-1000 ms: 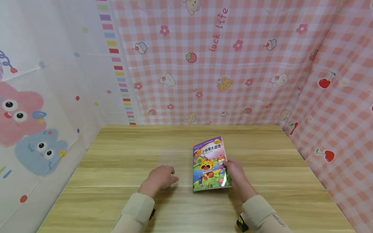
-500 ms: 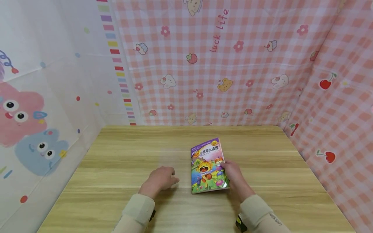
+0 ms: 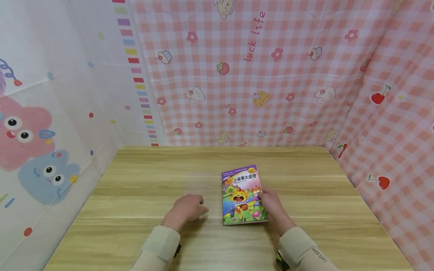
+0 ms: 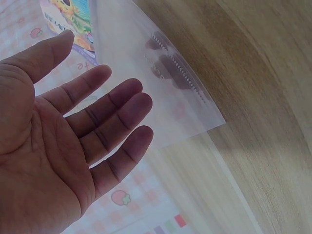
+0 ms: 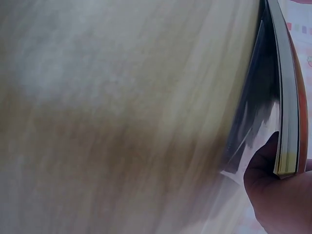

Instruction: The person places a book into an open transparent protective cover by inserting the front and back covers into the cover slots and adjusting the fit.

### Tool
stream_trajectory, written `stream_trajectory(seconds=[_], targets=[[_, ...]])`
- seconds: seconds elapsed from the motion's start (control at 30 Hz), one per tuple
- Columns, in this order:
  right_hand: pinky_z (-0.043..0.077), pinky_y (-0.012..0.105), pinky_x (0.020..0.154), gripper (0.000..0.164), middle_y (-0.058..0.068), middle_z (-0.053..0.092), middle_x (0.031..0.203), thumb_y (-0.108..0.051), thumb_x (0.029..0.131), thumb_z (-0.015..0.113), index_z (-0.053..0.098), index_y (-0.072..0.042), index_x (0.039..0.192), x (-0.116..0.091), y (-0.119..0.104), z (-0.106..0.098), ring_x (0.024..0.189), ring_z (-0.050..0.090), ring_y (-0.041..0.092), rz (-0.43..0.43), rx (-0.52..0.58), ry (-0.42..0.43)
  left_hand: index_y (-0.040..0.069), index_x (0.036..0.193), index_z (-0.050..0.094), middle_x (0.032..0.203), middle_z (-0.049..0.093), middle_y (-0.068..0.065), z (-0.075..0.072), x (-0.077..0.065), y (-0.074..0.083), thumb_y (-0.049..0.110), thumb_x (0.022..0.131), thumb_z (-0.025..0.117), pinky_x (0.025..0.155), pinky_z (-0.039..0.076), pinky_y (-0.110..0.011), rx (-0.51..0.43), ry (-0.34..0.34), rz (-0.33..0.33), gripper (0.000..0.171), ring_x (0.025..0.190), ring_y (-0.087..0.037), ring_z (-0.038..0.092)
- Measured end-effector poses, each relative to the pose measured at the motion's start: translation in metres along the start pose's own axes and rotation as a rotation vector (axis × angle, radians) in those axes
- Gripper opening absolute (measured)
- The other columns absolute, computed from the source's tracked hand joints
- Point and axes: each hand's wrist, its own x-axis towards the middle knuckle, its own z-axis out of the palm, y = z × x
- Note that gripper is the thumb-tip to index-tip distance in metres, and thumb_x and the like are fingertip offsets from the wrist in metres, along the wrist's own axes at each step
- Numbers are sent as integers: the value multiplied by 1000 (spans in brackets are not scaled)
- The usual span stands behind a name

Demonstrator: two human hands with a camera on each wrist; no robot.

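Observation:
A paperback storybook [image 3: 240,199] with a colourful cartoon cover stands out at the middle of the table, cover facing up. My right hand [image 3: 274,207] grips its right edge, thumb on the cover. In the right wrist view the page edges of the book [image 5: 287,107] rise above the hand, and the fingers curl round them. To the left of the book, my left hand [image 3: 188,207] is relaxed and holds nothing. Its palm and loosely bent fingers show in the left wrist view, in front of a translucent plastic sheet [image 4: 190,117] with a beaded line.
The pale wood-grain table [image 3: 135,180] has rounded far corners. A pink checked cloth [image 3: 288,75] hangs behind it and on the right, and a white printed cloth [image 3: 84,82] hangs on the left.
My right hand has brought the book slightly nearer to me, and its top edge sits lower in the head view. The left hand has stayed in place.

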Motion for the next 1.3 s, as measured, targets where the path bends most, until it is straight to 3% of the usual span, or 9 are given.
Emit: stream_trajectory(seconds=[0.1,0.17,0.23,0.43,0.6,0.77,0.93,1.13,1.3], targets=[[25,58,110,51,30,35,146,-10,100,38,27,4,148,3,4,0,129,34,42,-17,-12,-9,1,107,68,104,70,-16,0,0,0,32,87,66,82,52,-49,-4,1,-5,38,90,-28,61],[13,60,113,55,29,21,154,-10,99,38,21,0,151,4,6,0,137,18,44,-31,-21,-11,1,108,68,104,70,-16,0,1,0,32,87,66,83,52,-48,-6,1,-8,38,89,-28,60],[9,61,113,56,28,16,155,-10,99,39,20,-1,151,4,7,0,139,11,45,-53,-37,-5,1,108,68,105,70,-16,0,1,0,32,87,66,83,52,-48,-6,1,-7,38,89,-27,60],[14,59,114,53,28,25,152,-13,101,37,23,-1,150,3,7,3,136,22,42,-76,-58,2,1,107,68,102,70,-16,-1,-1,1,31,86,66,82,53,-48,-1,1,8,37,87,-27,61],[28,58,109,51,29,36,146,-17,102,38,28,0,149,-2,6,6,125,39,39,-90,-56,22,1,106,68,101,70,-15,-1,0,2,31,86,66,81,53,-48,-7,1,9,36,84,-26,60],[45,51,90,42,27,58,118,-19,100,41,50,3,135,-10,2,8,100,54,33,-138,-134,75,1,107,68,101,70,-15,-1,-1,2,31,86,66,81,53,-48,-19,-5,-6,37,81,-24,58],[48,40,74,38,21,62,96,-21,101,40,59,4,121,-19,-4,9,84,55,27,-152,-198,89,1,108,68,102,70,-15,-1,-1,2,31,86,66,82,53,-47,-19,-1,-6,37,83,-25,59],[49,47,83,44,25,64,105,-23,100,41,52,4,134,-23,-7,10,89,57,29,-157,-225,112,1,107,68,101,70,-15,-1,-2,1,31,86,66,81,53,-47,-13,-2,-1,37,83,-24,59],[47,50,88,44,25,64,109,-24,100,43,54,4,132,-23,-9,10,93,57,31,-144,-209,136,1,107,68,101,70,-15,-1,-1,0,31,87,66,82,52,-48,-13,-2,2,37,84,-25,59]])
